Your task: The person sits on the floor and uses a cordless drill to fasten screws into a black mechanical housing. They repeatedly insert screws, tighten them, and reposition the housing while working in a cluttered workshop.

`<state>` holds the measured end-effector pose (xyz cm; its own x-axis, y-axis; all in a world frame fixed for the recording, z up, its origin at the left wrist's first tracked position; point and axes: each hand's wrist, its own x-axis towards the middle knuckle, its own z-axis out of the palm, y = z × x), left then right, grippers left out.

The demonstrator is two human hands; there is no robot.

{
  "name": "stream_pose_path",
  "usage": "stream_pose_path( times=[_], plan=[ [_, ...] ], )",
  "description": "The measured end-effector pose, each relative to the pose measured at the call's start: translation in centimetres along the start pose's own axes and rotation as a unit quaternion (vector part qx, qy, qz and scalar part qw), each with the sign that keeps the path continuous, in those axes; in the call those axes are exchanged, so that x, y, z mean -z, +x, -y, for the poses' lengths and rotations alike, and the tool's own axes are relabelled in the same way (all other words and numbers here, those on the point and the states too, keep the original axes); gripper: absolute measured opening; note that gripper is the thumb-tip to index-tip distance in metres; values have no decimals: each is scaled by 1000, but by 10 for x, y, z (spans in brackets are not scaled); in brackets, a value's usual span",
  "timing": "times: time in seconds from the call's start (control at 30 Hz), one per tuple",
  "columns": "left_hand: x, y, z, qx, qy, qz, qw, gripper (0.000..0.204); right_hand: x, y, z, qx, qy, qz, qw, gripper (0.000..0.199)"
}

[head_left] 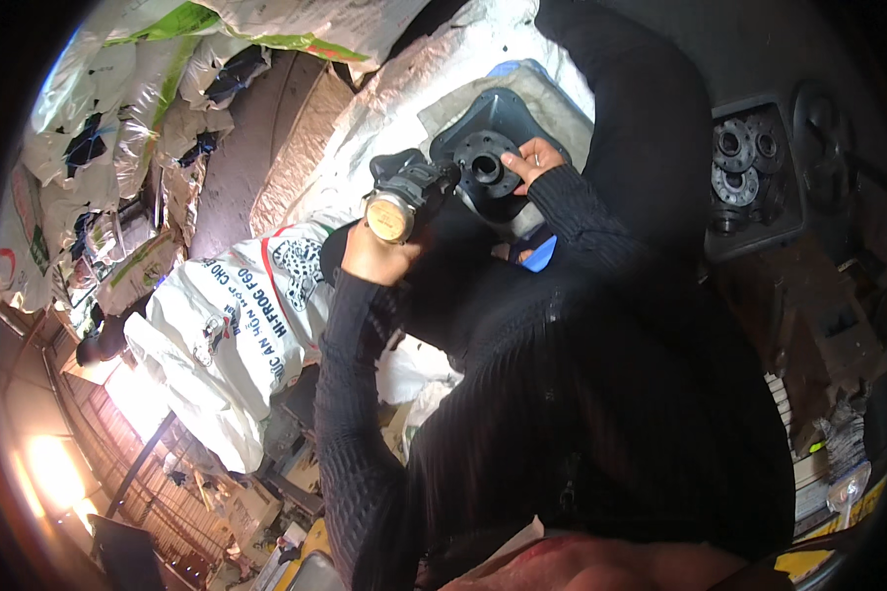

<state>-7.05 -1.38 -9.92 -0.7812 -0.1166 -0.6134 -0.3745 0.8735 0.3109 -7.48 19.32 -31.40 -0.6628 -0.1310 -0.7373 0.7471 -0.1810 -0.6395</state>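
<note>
My left hand (376, 258) is wrapped round a dark hand-held power tool (414, 189) with a round yellowish end cap. The tool's front end meets the left edge of a dark round metal flange (465, 158); whether they touch, I cannot tell. This flange has a raised centre hub and small holes round its rim. My right hand (534, 163) grips the flange's right edge with thumb and fingers. Beneath it lies a dark, smooth, wide-rimmed piece (508, 110), partly covered by the flange.
To the right, a grey tray (796, 212) holds several metal flanges (734, 185). A white printed sack (232, 330) lies to the left, and more plastic sacks (118, 84) are piled at the upper left. Pale sheeting (384, 103) spreads around the work spot.
</note>
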Motion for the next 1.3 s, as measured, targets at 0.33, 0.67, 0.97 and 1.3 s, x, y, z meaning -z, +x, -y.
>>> stream_pose_path(
  times=[0.33, 0.67, 0.97, 1.3],
  plan=[
    [9, -80, -21, -128, -247, -94, 956, 28, 16, 5, -2, 26, 32, -36, 998, 44],
    [-31, -98, -28, -240, -167, -64, 954, 48, 32, -49, 27, -37, 371, 270, 888, 27],
    [-14, -93, -19, -281, -98, -86, 951, 34, 22, -68, 39, 52, 178, 369, 911, 62],
    [-14, -97, -20, -233, -133, -61, 961, 38, 18, -64, 35, 130, -25, 355, 925, 74]
  ],
)
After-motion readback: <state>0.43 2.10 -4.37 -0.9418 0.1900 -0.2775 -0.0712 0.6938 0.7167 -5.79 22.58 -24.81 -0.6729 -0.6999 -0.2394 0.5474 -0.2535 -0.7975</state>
